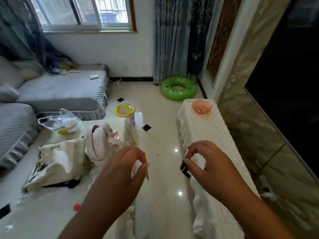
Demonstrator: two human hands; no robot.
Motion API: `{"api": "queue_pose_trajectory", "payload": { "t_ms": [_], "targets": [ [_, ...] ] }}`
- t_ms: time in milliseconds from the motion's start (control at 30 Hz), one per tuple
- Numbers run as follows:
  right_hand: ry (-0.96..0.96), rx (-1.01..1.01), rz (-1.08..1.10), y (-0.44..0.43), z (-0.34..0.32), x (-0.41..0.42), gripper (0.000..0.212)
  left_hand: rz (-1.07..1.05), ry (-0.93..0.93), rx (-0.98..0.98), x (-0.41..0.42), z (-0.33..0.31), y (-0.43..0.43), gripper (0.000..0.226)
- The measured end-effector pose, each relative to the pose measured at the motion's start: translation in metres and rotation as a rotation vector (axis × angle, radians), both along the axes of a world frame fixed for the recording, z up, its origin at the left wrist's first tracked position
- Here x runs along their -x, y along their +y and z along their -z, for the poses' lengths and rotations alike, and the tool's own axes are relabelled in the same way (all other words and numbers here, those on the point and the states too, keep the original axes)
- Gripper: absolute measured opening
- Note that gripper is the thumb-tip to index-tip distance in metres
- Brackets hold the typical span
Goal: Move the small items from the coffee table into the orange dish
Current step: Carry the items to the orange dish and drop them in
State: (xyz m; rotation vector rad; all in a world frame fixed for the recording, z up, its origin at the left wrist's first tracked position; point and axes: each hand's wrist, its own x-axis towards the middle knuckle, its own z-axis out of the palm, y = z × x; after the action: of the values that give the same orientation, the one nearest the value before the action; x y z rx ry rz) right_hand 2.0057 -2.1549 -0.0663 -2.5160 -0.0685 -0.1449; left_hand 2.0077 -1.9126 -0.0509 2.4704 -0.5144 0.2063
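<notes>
Head view shows both hands raised over the glossy tiled floor between two cloth-covered surfaces, each pinching one small item. Left hand (120, 171) holds a thin wire piece (147, 170) between thumb and forefinger tips – looks like a small pin or hook with a loop at the top, exact type too small to tell; it hangs straight down below the pinch, loop right at the fingertips. Right hand (209, 165) pinches a small black clip-like item (184, 169) at its top edge, with the rest dangling below and to the left of the fingertips; could be a binder clip, blurred. Both grips are narrow fingertip pinches, other fingers curled loose. Judged handling: both items very light, stiff, metal or hard plastic, smooth – easy to slip from a two-finger pinch, not fragile, may bounce or skitter on the tiles if dropped. The wire piece is best held at the loop as now; the black item by its upper body. Orange dish (201, 106) sits at the far end of the narrow white-draped table (212, 135) on the right, well apart from both hands and ahead of them; something small and shiny already lies inside it. Coffee table (51, 209) on the left carries a cream tote bag (57, 163), a plastic bag (60, 122) and a small red cap (77, 207).
</notes>
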Motion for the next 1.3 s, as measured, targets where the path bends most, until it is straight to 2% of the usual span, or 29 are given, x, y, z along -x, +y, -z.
{"api": "queue_pose_trajectory", "payload": {
  "t_ms": [267, 400, 533, 667, 867, 1300],
  "targets": [
    [-0.023, 0.002, -0.093, 0.039, 0.004, -0.112, 0.006, -0.036, 0.055, 0.006, -0.105, 0.015, 0.030, 0.015],
    [-0.037, 0.004, -0.068, 0.056, -0.003, -0.163, 0.006, -0.027, 0.001, -0.043, -0.167, 0.004, 0.042, 0.011],
    [-0.053, -0.004, -0.063, 0.062, -0.004, -0.209, 0.006, -0.023, 0.024, 0.030, -0.221, 0.002, 0.053, 0.007],
    [-0.049, -0.021, -0.047, 0.060, -0.003, -0.250, 0.006, -0.025, 0.023, 0.086, -0.260, 0.005, 0.056, 0.012],
    [-0.051, -0.076, -0.079, 0.045, 0.008, -0.325, 0.007, -0.024, 0.040, 0.072, -0.329, 0.017, 0.039, 0.013],
    [-0.066, -0.136, -0.217, -0.026, 0.005, -0.533, 0.008, -0.174, -0.013, 0.027, -0.506, 0.006, -0.041, 0.013]
  ]
}}
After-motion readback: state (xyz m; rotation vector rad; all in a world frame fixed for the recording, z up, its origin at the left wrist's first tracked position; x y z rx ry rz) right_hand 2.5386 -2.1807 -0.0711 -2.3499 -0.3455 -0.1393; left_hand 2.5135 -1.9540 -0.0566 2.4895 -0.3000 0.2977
